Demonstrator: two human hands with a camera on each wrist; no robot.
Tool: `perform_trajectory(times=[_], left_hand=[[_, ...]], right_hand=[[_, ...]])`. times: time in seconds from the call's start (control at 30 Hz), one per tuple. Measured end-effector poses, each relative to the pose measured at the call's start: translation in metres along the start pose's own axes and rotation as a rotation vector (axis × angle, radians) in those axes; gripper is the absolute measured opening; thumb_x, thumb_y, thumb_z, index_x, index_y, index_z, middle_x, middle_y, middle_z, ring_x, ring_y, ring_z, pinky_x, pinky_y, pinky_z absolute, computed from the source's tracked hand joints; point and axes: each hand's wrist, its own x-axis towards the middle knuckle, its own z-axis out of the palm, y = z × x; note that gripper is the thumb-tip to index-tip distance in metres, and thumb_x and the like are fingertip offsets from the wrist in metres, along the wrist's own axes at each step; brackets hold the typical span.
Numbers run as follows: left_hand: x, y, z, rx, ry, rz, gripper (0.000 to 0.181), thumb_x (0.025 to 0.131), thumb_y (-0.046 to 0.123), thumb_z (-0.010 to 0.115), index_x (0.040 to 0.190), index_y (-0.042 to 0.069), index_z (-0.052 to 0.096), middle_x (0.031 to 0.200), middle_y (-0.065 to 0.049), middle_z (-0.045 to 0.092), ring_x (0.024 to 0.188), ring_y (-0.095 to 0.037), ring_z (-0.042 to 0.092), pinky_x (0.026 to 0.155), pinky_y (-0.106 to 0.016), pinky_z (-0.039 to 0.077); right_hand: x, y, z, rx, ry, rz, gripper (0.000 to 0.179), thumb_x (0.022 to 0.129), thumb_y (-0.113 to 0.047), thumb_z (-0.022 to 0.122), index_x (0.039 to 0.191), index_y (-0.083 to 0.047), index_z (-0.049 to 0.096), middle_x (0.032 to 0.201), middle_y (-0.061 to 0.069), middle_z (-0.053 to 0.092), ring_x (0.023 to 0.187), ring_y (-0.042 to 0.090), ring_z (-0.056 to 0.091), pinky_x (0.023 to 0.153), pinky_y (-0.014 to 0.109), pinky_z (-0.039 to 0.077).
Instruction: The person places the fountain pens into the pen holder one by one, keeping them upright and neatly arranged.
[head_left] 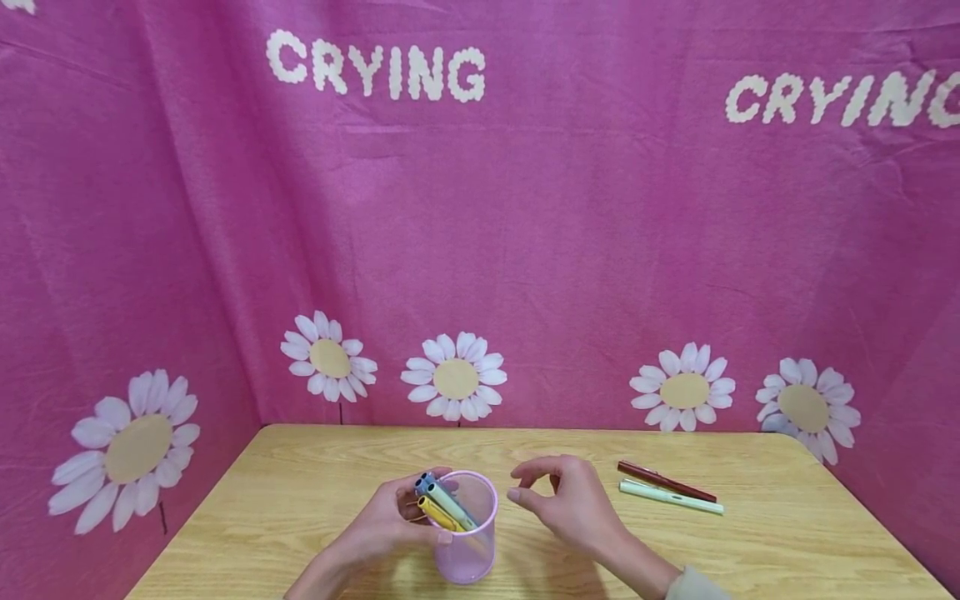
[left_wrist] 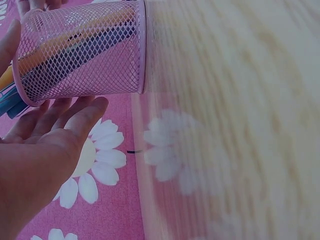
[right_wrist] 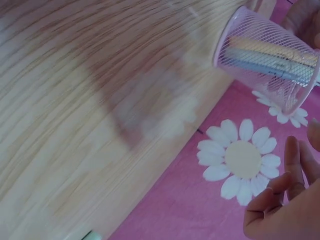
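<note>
A pink mesh pen cup (head_left: 467, 568) stands upright on the table at front centre. Several pens lean inside it toward the left, among them a yellow pen (head_left: 438, 513), a mint pen (head_left: 452, 507) and dark blue ones. My left hand (head_left: 382, 521) holds the cup from the left, thumb at the near side of the rim and fingers at the far side. To the right of the cup hovers my right hand (head_left: 573, 504), its fingers bent, with a gap between thumb and index finger and nothing held. In the right wrist view its fingers (right_wrist: 295, 165) show apart from the cup (right_wrist: 242, 50).
On the right of the wooden table (head_left: 337, 458) lie a dark red pen (head_left: 666, 481) and another mint pen (head_left: 670, 497), close together. A pink cloth (head_left: 570, 250) with printed daisies hangs behind and along the sides of the table.
</note>
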Motion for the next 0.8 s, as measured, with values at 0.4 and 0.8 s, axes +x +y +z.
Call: perform_trajectory(times=[0.4,0.8], left_hand=[[-0.001,0.002,0.001,0.013,0.007,-0.014,0.079,0.085,0.001,0.086,0.153,-0.009,0.046,0.145,-0.024,0.06,0.115,-0.023,0.066,0.099,-0.03,0.053],[-0.001,0.002,0.001,0.002,-0.006,-0.015,0.078,0.087,0.004,0.086,0.153,-0.008,0.047,0.146,-0.023,0.059,0.12,-0.025,0.065,0.098,-0.03,0.053]], right_hand=[[-0.014,0.031,-0.029,-0.1,-0.063,0.061,0.013,0.084,-0.018,0.09,0.094,-0.02,0.082,0.081,-0.016,0.069,0.071,0.009,0.047,0.063,0.027,0.04],[-0.023,0.066,-0.051,-0.154,-0.056,0.066,0.013,0.084,-0.018,0.089,0.095,-0.015,0.082,0.079,-0.018,0.068,0.082,0.016,0.058,0.07,0.027,0.043]])
